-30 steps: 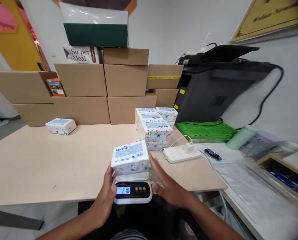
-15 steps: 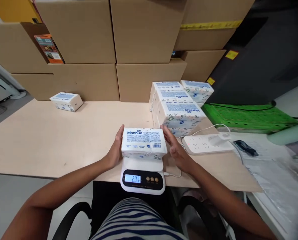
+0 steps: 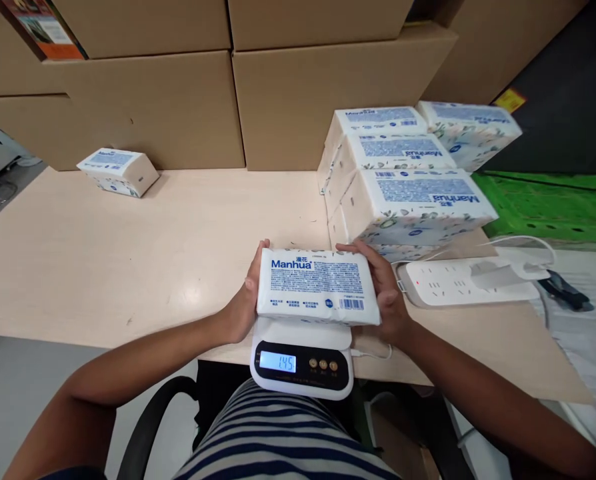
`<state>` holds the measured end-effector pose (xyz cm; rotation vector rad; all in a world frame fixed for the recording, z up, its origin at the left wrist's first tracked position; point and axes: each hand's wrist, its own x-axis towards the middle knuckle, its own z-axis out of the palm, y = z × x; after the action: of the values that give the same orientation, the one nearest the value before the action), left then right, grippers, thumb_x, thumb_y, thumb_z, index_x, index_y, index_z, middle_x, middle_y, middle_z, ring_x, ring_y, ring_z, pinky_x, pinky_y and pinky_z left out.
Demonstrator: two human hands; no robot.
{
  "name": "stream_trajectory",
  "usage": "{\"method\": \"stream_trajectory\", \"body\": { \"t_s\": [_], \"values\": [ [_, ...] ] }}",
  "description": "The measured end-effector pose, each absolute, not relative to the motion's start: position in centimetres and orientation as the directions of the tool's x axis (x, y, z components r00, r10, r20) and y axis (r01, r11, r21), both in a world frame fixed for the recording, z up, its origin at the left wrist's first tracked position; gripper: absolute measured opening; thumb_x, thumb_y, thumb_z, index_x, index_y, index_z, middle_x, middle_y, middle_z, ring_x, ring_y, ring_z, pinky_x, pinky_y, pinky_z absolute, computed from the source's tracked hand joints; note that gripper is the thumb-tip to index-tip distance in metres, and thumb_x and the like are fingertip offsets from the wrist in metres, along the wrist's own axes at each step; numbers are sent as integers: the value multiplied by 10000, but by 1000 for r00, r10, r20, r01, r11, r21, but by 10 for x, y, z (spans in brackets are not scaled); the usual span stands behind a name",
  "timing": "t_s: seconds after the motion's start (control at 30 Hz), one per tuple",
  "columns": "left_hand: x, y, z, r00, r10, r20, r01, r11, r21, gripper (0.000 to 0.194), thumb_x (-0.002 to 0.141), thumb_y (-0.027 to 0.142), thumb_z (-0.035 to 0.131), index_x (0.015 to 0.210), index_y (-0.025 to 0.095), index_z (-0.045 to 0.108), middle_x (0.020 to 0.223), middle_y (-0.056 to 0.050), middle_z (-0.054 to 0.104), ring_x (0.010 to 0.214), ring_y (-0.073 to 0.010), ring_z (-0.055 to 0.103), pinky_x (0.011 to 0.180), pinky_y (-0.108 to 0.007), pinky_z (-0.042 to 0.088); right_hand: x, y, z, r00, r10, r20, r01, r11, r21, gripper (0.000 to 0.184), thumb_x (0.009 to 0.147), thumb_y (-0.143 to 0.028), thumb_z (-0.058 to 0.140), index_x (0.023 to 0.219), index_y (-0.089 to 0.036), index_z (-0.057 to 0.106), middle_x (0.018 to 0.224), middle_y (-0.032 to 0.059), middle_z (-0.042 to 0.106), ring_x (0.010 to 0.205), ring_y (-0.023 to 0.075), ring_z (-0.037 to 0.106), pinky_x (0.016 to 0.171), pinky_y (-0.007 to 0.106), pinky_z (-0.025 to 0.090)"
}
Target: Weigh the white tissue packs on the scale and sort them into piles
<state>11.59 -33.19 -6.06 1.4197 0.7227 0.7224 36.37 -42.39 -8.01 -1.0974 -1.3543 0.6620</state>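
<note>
A white pack of tissues [image 3: 318, 287] printed "Manhua" is at the white digital kitchen scale [image 3: 273, 333], hiding most of its platform. The lit display [image 3: 278, 362] reads what looks like 1.45. My left hand [image 3: 243, 303] presses the pack's left end, and my right hand [image 3: 388, 293] is closed on its right end with the thumb in front. Whether the pack's underside rests on the platform or is slightly raised, I cannot tell.
Several tissue packs [image 3: 423, 193] are stacked at the right, and a lone pack [image 3: 118, 172] lies at the back left. Cardboard boxes [image 3: 153, 113] wall the back. A white power strip [image 3: 468, 283], cables and a green crate [image 3: 553, 207] sit at the right.
My right hand has closed in against the pack, which now sits a little tilted. The scale's reading has dropped from about 2.07 to 1.45. The view has moved closer and lower.
</note>
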Motion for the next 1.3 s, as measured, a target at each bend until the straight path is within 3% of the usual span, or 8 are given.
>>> {"method": "stream_trajectory", "body": {
  "t_s": [0.23, 0.53, 0.73, 0.9, 1.0, 1.1, 1.2, 1.3],
  "values": [
    [106, -322, -55, 631, 769, -107, 49, 98, 994, 1090, 881, 983, 231, 1750, 345, 76, 1856, 30, 80, 1706, -362, 99, 1345, -490, 321, 360, -425, -80, 223, 886, 407, 149, 381, -912, 689, 1027, -781, 341, 1618, -440, 437, 1616, 33, 560, 1426, 307, 591, 1195, 547, 508],
    [106, -312, -55, 634, 766, -104, 64, 81, 995, 1072, 848, 1001, 239, 1731, 397, 166, 1854, 44, 94, 1701, -387, 105, 1315, -549, 364, 362, -428, -84, 319, 897, 305, 212, 246, -946, 784, 991, -848, 266, 1624, -397, 373, 1547, 107, 602, 1442, 332, 587, 1105, 573, 568],
    [110, -312, -49, 643, 764, -60, 56, 31, 998, 1038, 893, 965, 177, 1735, 360, 139, 1856, 34, 84, 1709, -352, 35, 1345, -548, 275, 362, -424, -81, 341, 863, 372, 261, 294, -920, 712, 1024, -793, 260, 1595, -406, 438, 1542, 86, 605, 1424, 344, 595, 1147, 594, 517],
    [109, -315, -52, 639, 769, 25, 36, -63, 997, 1029, 890, 970, 255, 1731, 389, 138, 1856, 59, 61, 1712, -344, 3, 1357, -559, 256, 348, -453, -75, 428, 841, 332, 270, 232, -934, 778, 1014, -810, 196, 1662, -409, 350, 1696, 71, 465, 1588, 342, 427, 1230, 614, 443],
    [89, -326, -57, 600, 799, 42, 58, -96, 994, 1101, 822, 1010, 371, 1724, 410, 176, 1844, 37, 165, 1710, -364, 40, 1370, -558, 232, 338, -492, -81, 431, 865, 259, 211, 183, -960, 771, 990, -832, 318, 1680, -486, 309, 1783, 5, 339, 1656, 341, 303, 1248, 655, 408],
    [50, -337, -54, 547, 835, 54, 118, -141, 983, 1180, 747, 1071, 336, 1715, 405, 229, 1841, 37, 172, 1710, -368, 26, 1378, -568, 207, 339, -521, -81, 521, 828, 209, 120, 171, -978, 705, 933, -830, 508, 1588, -575, 451, 1770, -53, 362, 1661, 347, 285, 1234, 714, 390],
    [9, -342, -37, 422, 905, 56, 275, -186, 943, 1140, 765, 1061, 113, 1724, 445, 125, 1831, 166, 113, 1715, -309, 2, 1398, -534, 166, 352, -533, -62, 758, 622, 197, 92, 196, -976, 599, 958, -830, 430, 1457, -558, 619, 1713, -47, 462, 1656, 342, 304, 1254, 786, 293],
    [-21, -344, -15, 217, 970, 106, 414, -190, 890, 913, 837, 923, -126, 1675, 587, 2, 1752, 383, 40, 1712, -223, -32, 1409, -450, 179, 371, -558, -33, 853, 501, 145, 102, 113, -988, 651, 956, -833, 414, 1490, -508, 592, 1711, -12, 468, 1662, 346, 294, 1233, 825, 287]
  ]
}}
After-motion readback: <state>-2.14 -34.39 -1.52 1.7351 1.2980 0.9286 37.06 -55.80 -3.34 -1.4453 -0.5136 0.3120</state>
